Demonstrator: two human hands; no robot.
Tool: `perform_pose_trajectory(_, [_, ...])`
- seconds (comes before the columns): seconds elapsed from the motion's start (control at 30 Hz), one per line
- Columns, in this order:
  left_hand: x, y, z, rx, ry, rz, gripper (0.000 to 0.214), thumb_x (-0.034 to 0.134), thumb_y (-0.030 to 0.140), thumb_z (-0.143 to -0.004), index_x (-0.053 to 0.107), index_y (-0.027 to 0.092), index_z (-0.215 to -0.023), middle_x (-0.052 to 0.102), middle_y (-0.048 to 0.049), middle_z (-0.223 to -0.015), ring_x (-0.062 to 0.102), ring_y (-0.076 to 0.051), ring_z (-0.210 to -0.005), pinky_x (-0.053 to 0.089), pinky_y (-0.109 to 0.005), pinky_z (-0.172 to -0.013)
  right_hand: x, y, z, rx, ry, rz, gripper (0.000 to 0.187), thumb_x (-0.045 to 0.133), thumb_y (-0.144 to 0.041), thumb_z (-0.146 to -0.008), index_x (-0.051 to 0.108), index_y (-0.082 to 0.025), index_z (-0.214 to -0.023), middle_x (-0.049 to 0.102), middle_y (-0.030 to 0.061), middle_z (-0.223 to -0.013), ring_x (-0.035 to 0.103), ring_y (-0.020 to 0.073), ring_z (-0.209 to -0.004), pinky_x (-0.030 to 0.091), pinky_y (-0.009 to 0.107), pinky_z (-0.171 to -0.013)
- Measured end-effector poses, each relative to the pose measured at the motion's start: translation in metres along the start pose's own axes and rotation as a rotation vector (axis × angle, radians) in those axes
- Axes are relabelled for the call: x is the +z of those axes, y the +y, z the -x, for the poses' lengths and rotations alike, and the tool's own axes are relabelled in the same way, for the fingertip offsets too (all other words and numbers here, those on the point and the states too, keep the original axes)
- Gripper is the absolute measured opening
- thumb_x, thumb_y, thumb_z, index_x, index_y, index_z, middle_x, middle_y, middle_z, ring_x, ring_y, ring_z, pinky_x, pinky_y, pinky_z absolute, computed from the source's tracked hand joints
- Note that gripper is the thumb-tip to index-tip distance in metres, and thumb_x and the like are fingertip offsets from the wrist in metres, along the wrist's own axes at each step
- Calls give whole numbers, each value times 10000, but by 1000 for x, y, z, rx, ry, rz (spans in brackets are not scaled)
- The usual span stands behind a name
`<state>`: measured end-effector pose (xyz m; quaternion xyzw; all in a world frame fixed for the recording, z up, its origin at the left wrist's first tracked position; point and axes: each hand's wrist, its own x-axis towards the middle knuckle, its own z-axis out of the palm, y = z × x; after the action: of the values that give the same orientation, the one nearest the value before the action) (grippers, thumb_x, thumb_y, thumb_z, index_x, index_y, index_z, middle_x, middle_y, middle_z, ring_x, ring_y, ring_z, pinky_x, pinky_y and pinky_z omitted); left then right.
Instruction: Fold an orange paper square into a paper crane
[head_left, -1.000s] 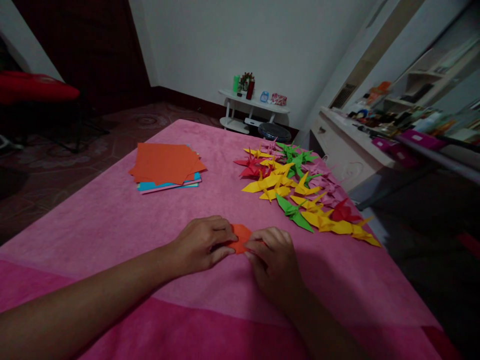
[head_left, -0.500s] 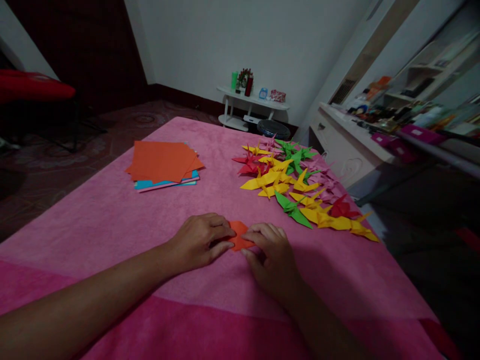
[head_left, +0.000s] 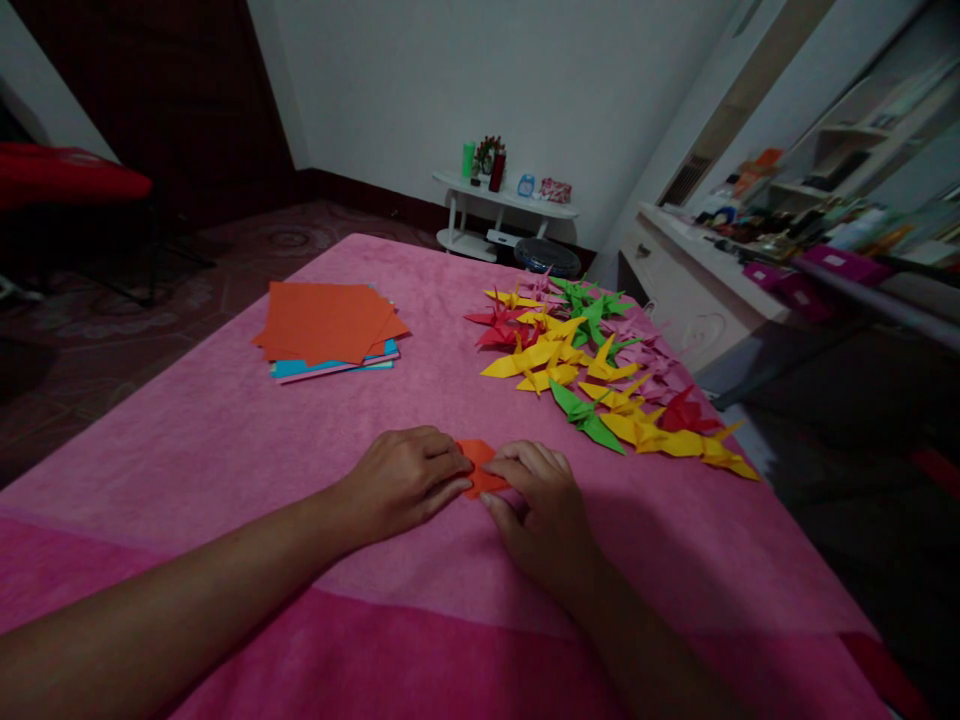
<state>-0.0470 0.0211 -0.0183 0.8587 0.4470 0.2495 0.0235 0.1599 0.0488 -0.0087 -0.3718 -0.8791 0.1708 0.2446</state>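
Observation:
A small folded orange paper [head_left: 480, 464] lies on the pink cloth [head_left: 225, 440] near the front middle. My left hand [head_left: 401, 480] presses on its left side with curled fingers. From the right, my right hand [head_left: 536, 505] pinches its edge with thumb and fingertips. Most of the paper is covered by the two hands. Behind and to the right lie several folded paper cranes [head_left: 592, 370] in yellow, green, red and pink.
A stack of flat paper sheets [head_left: 326, 325], orange on top with blue and pink beneath, sits at the back left of the cloth. A white low shelf [head_left: 506, 215] stands by the far wall. A cluttered white counter [head_left: 697, 270] runs along the right.
Both hands have stayed on the orange paper, working it slightly tighter; less of the paper shows between them now. The view shifted a little.

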Motion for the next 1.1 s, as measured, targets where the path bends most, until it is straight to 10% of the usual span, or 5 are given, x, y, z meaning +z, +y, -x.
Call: perform_pose_trajectory(1.1, [3, 8, 2, -131, -67, 106, 225, 486, 280, -922, 695, 217, -977, 600, -39, -800, 548, -159, -753, 420, -268, -650, 8, 0, -5, 85, 15, 24, 69, 649, -162, -786, 650, -202, -730, 634, 16, -770, 537, 187, -781, 330, 329, -740])
